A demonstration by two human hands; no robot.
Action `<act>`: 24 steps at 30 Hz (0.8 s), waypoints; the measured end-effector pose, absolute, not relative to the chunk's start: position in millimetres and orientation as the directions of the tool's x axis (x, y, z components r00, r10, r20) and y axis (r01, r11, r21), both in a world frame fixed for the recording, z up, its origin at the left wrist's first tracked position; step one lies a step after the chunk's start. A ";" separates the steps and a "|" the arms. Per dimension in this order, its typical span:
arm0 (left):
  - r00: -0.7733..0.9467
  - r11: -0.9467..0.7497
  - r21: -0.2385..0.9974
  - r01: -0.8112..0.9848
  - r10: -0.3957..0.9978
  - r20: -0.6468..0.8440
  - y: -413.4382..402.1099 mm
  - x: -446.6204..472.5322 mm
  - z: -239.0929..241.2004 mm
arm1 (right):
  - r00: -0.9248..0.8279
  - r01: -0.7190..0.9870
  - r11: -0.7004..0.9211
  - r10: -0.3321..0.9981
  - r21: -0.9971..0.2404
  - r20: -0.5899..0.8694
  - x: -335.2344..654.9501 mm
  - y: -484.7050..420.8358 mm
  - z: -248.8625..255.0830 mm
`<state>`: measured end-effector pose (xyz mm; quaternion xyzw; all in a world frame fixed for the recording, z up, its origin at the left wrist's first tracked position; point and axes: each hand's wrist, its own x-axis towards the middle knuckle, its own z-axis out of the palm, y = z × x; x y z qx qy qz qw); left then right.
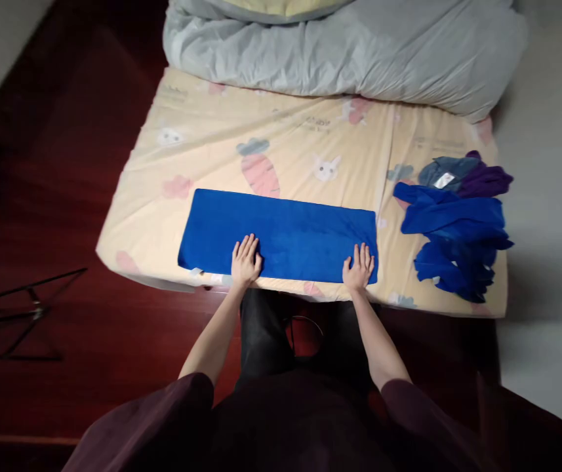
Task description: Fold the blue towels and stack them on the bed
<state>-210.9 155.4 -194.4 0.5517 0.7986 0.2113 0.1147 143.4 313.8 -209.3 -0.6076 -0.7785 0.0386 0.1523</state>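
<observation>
Blue towel lies flat as a long rectangle on the bed, close to the bed's near edge, long side roughly along it. Can't tell how many layers it has.

Both hands palm down on it, fingers loosely spread, gripping nothing. Left hand is on the towel's near side, left of its middle; right hand is by its near right corner.

Risks as I see them:
- Slip: near side sits close to the bed's edge, so a pull toward me could drag it over.
- Creases: faint ones at the right end. Uneven pressure from the right hand would likely deepen them.
- Bunching: the sheet under it is wrinkled; pushing hard could ruck both together.
- Tag sticks out at the near left corner, could snag or fold under.
- Mix-up: crumpled blue cloths at the bed's right end, same colour, with a purple cloth and a grey-blue one behind. A wide sweep right could catch them.
</observation>
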 end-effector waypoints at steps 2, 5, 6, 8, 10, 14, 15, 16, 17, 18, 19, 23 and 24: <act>-0.376 0.308 0.470 0.827 0.925 0.056 159.6 -214.2 -194.8 | -0.208 0.938 0.247 0.962 -0.242 0.175 142.0 313.2 -207.1; -0.390 0.315 0.471 0.824 0.919 0.067 162.0 -213.5 -194.9 | -0.206 0.939 0.240 0.966 -0.244 0.158 142.2 313.3 -204.8; -0.392 0.315 0.473 0.823 0.917 0.071 161.7 -212.5 -195.0 | -0.208 0.939 0.240 0.967 -0.245 0.150 143.4 313.3 -203.9; -0.398 0.315 0.482 0.818 0.914 0.079 160.8 -211.1 -195.7 | -0.220 0.938 0.244 0.968 -0.246 0.124 146.4 312.6 -201.1; -0.401 0.309 0.496 0.811 0.912 0.088 160.2 -211.1 -196.9 | -0.223 0.940 0.239 0.971 -0.243 0.090 146.4 310.2 -196.3; -0.402 0.300 0.518 0.801 0.911 0.094 160.6 -213.1 -199.3 | -0.254 0.937 0.257 0.966 -0.237 0.043 116.0 298.3 -181.2; -0.405 0.303 0.519 0.799 0.910 0.093 160.7 -213.3 -199.6 | -0.309 0.919 0.307 0.951 -0.247 0.033 100.7 294.6 -177.7; -0.411 0.309 0.519 0.797 0.907 0.092 160.7 -213.4 -199.7 | -0.381 0.889 0.374 0.924 -0.264 0.025 83.6 291.3 -175.0; -0.418 0.315 0.519 0.795 0.904 0.092 160.7 -213.3 -199.6 | -0.447 0.855 0.433 0.894 -0.286 0.018 65.8 289.0 -173.4; -0.426 0.320 0.520 0.792 0.900 0.095 160.8 -213.1 -199.3 | -0.479 0.834 0.459 0.878 -0.305 0.013 48.9 288.3 -172.8; -0.432 0.322 0.522 0.790 0.896 0.100 160.8 -212.8 -199.0 | -0.475 0.834 0.452 0.880 -0.317 0.005 34.4 289.5 -173.1; -0.447 0.319 0.545 0.775 0.887 0.117 161.1 -212.4 -199.0 | -0.397 0.880 0.367 0.917 -0.303 -0.044 17.5 316.6 -180.2; -0.450 0.316 0.554 0.770 0.885 0.120 161.0 -212.4 -199.5 | -0.390 0.887 0.360 0.919 -0.290 -0.050 24.0 328.4 -182.3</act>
